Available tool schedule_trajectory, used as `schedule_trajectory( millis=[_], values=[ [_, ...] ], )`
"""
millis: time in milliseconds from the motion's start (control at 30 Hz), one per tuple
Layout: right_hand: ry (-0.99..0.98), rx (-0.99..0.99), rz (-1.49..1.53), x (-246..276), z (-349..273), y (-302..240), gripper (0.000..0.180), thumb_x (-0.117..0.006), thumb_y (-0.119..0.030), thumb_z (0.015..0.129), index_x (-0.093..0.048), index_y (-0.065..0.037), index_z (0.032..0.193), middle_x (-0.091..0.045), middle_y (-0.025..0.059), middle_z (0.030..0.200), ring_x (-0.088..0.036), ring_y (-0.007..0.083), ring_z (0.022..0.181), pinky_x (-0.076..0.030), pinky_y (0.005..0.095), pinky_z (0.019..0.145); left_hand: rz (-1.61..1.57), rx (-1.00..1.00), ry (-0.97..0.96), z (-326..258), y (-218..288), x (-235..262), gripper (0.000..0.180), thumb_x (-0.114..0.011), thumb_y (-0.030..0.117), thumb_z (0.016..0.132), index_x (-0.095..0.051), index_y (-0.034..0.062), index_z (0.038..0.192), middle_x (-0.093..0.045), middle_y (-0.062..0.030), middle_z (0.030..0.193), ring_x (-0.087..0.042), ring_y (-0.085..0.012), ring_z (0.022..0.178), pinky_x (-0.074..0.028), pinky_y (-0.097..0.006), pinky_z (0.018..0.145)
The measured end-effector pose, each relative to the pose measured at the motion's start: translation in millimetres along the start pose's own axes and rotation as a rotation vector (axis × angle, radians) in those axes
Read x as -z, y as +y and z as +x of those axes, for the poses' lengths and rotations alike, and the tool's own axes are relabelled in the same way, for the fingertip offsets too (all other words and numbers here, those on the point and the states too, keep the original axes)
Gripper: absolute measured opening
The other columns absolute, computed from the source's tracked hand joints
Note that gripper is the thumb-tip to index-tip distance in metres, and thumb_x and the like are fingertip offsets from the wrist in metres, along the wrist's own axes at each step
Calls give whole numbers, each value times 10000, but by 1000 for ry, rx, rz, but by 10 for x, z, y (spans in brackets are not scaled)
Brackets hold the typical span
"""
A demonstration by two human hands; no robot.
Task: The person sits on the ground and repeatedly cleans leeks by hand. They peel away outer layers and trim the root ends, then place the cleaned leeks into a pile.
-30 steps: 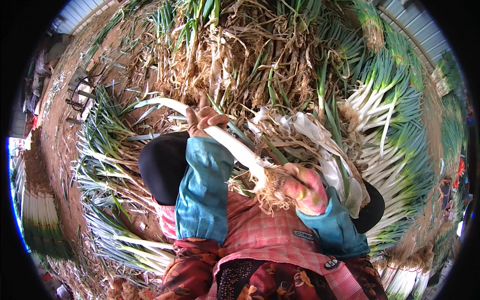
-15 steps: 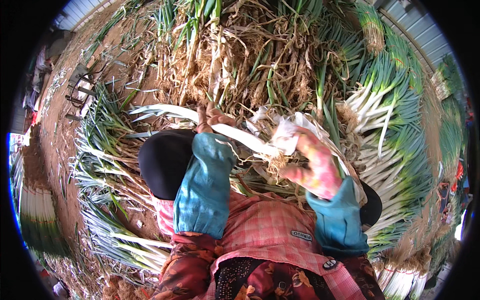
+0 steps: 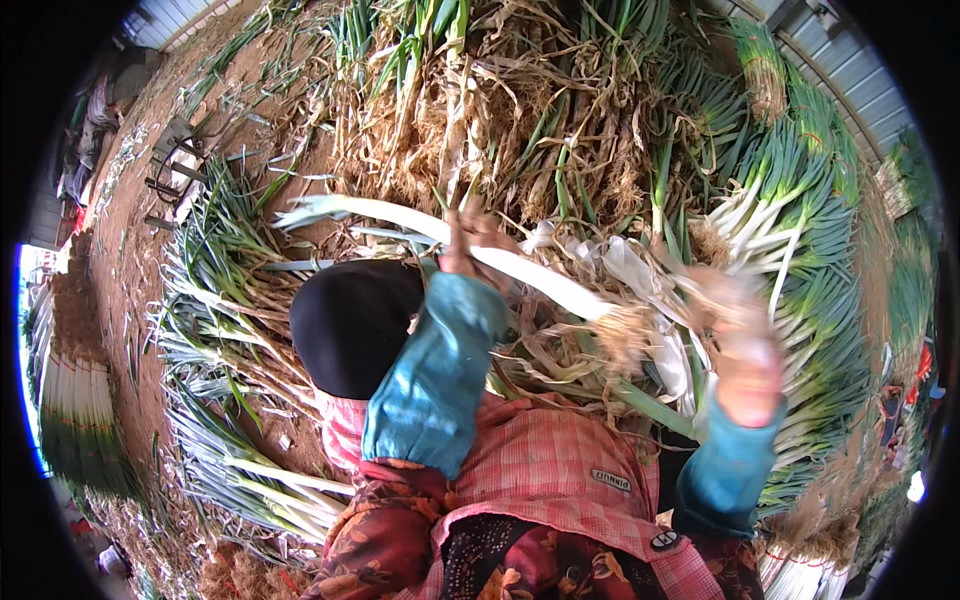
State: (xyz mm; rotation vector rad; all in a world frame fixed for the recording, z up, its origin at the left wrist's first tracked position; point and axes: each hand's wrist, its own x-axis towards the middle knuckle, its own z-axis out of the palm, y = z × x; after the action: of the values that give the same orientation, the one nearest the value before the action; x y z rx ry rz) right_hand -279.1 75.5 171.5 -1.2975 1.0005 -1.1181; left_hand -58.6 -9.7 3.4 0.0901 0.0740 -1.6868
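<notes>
A long white-stemmed green onion [image 3: 555,287] lies across the middle in front of me. My left hand [image 3: 472,240] is closed round its stem, with the pale green leaf end sticking out to the left. Its brown, stringy roots [image 3: 625,330] hang at the right end, blurred. Out to the right, apart from those roots, is my right hand [image 3: 735,315], smeared by motion so that its fingers cannot be read. White and tan peeled skins [image 3: 670,340] lie between the roots and that hand.
Untrimmed green onions with dry leaves and roots [image 3: 480,130] are heaped ahead. Clean white-stemmed onions [image 3: 790,250] are stacked along the right. More onions [image 3: 225,300] lie at left, near a metal frame [image 3: 180,175] on the soil. Tied bundles [image 3: 80,400] stand far left.
My right hand has swung right, away from the root end where it had hold of white skin. My left hand still grips the onion, which sits slightly further right in view.
</notes>
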Motion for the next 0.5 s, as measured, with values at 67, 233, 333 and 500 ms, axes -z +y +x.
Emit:
schedule_trajectory(
  millis=[67,233,333,500],
  values=[
    [-14,481,-1144,-274,138,348,453,-502,-405,747,-452,-118,1094,-482,75,1034,-492,205,827,-388,387,734,234,30,148,-167,-345,-175,316,-554,378,718,-512,93,848,-538,-29,732,-549,-163,637,-476,-322,516],
    [-109,168,-1979,185,132,666,475,-571,-381,661,-460,-149,1060,-468,4,675,-480,168,651,-356,323,553,183,331,304,-261,-582,-230,496,-454,471,752,-484,34,986,-549,-127,891,-520,-288,870,-439,-427,747],
    [-22,66,-1998,755,-86,517,381,-573,-367,650,-511,-119,932,-478,33,723,-479,198,673,-353,344,569,280,36,306,60,-245,328,456,-389,464,774,-480,40,916,-529,-117,799,-499,-253,764,-420,-403,701],
    [340,-156,-1792,1696,-624,645,326,-588,-275,672,-510,-85,925,-507,80,842,-489,248,779,-383,366,638,214,51,579,503,-324,-69,461,-402,466,758,-444,74,997,-490,-109,992,-447,-280,960,-329,-511,834]
  ],
)
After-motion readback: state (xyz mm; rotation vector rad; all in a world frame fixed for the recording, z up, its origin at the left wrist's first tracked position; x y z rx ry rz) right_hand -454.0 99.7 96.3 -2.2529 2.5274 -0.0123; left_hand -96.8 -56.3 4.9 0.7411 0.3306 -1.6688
